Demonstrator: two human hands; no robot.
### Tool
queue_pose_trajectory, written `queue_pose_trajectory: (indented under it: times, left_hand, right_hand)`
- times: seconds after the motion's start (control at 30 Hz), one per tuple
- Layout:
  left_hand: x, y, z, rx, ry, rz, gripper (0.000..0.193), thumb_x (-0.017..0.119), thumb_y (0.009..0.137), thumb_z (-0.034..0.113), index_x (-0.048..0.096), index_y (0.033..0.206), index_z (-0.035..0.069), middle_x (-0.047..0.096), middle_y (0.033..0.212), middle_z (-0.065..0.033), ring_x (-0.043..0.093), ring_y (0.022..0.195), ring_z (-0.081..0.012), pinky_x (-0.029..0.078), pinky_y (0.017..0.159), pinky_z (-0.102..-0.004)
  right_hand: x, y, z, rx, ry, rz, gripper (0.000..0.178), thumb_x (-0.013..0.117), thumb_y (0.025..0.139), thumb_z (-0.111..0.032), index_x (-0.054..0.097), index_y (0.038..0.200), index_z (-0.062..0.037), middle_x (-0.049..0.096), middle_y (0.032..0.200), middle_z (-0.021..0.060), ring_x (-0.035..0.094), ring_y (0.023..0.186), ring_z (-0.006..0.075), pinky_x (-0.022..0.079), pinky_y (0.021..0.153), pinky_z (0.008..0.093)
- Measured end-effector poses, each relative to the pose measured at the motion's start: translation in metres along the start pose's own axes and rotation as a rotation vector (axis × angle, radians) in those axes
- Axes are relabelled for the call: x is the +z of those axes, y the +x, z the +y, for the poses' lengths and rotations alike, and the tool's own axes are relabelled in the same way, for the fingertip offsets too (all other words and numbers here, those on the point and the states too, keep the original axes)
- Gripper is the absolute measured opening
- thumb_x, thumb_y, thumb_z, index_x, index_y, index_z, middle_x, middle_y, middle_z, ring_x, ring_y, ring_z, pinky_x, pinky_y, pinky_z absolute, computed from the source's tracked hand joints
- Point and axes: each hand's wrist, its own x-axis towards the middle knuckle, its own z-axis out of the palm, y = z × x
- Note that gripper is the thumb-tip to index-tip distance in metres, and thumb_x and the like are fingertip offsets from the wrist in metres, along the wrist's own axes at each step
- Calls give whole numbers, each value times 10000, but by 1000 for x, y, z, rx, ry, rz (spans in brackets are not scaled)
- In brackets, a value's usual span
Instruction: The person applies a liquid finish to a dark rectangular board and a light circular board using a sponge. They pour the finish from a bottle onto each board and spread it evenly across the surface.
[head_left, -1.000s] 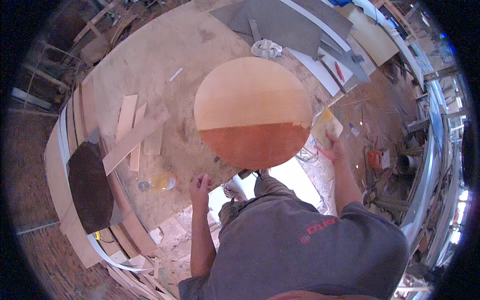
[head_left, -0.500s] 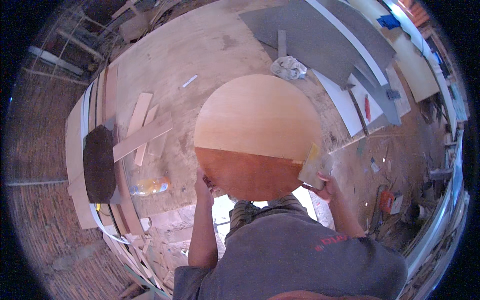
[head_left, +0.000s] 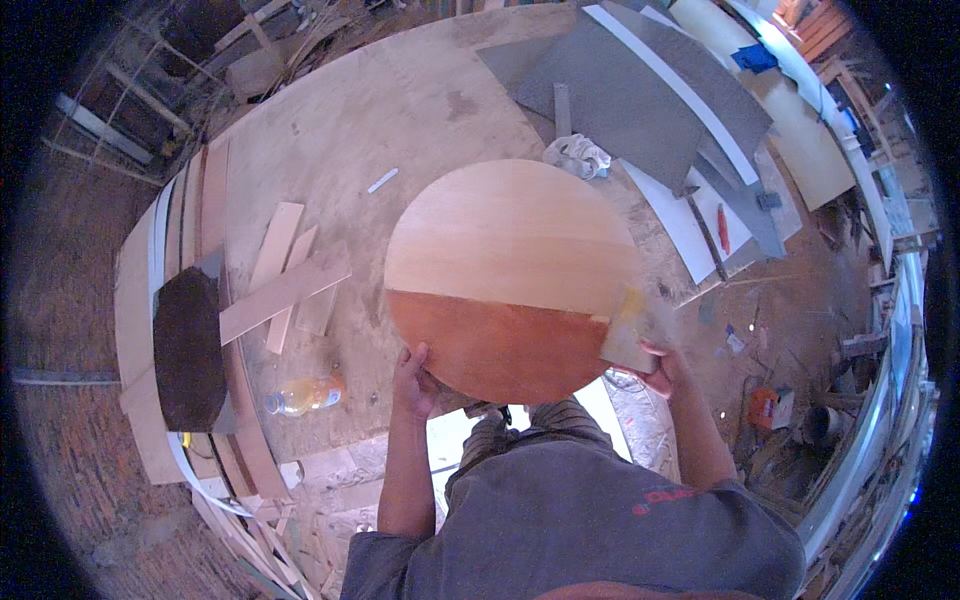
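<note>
A round wooden board [head_left: 510, 235] is in front of my body, pale veneer on its far part and reddish brown on its near part. My left hand [head_left: 415, 378] grips the near left edge, with the thumb on top and the other fingers partly hidden beneath. At the right edge, my right hand [head_left: 660, 372] is closed on a flat grey-brown rectangular piece [head_left: 628, 345] with a yellowish end. That piece stands against the board's rim, somewhat blurred; its exact kind does not show.
The large worktable [head_left: 350, 130] bears thin wood strips [head_left: 285, 290], a bottle of orange liquid [head_left: 308, 395], a crumpled white cloth [head_left: 578, 157] and grey sheets [head_left: 640, 95]. A dark panel [head_left: 187, 350] leans at the left. An orange-and-white box [head_left: 770, 408] sits on the cluttered floor.
My left thumb now shows on top of the board's edge, where the hand was mostly beside and below it. The view has shifted slightly; the right hand keeps hold of the flat piece.
</note>
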Motion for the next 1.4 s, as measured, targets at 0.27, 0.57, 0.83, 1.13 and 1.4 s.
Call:
queue_pose_trajectory:
  times: [0.27, 0.57, 0.83, 1.13, 1.4]
  left_hand:
    - [2, 64, 43, 140, -346, 38, 765, 540, 1019, 543, 353, 1541, 17, 491, 1501, -141, 476, 1379, -325, 380, 1166, -478]
    - [72, 132, 116, 331, -378, 126, 1322, 703, 759, 797, 148, 1559, -97, 262, 1541, -189, 283, 1454, -339, 214, 1249, -488]
    - [65, 206, 153, 360, -290, 233, 1318, 764, 695, 783, 238, 1532, -88, 362, 1451, -172, 340, 1388, -309, 314, 1164, -473]
    - [118, 172, 102, 299, 317, 345, 790, 538, 1031, 475, 231, 1627, 58, 148, 1719, -103, 138, 1579, -275, 154, 1252, -438]
    - [108, -3, -12, 52, 448, 303, 725, 742, 904, 299, 474, 1484, -44, 520, 1515, -155, 425, 1453, -277, 265, 1221, -390]
  right_hand:
    - [66, 75, -38, -39, 4, -87, 623, 644, 976, -133, 357, 1520, -37, 529, 1445, 200, 552, 1323, 399, 496, 1062, 639]
    - [164, 184, -117, -101, 17, -313, 583, 661, 975, -165, 399, 1488, -76, 548, 1413, 185, 569, 1279, 412, 496, 1042, 653]
    - [240, 320, -143, -54, 70, -394, 507, 664, 953, -151, 487, 1426, -101, 586, 1378, 170, 581, 1232, 421, 489, 990, 671]
    - [278, 462, -159, -251, -131, -456, 494, 662, 936, -114, 522, 1409, -111, 617, 1364, 112, 566, 1276, 352, 366, 1108, 636]
    - [294, 516, -173, -837, -655, -344, 470, 688, 928, -106, 549, 1377, -86, 619, 1354, 122, 591, 1261, 289, 440, 1132, 462]
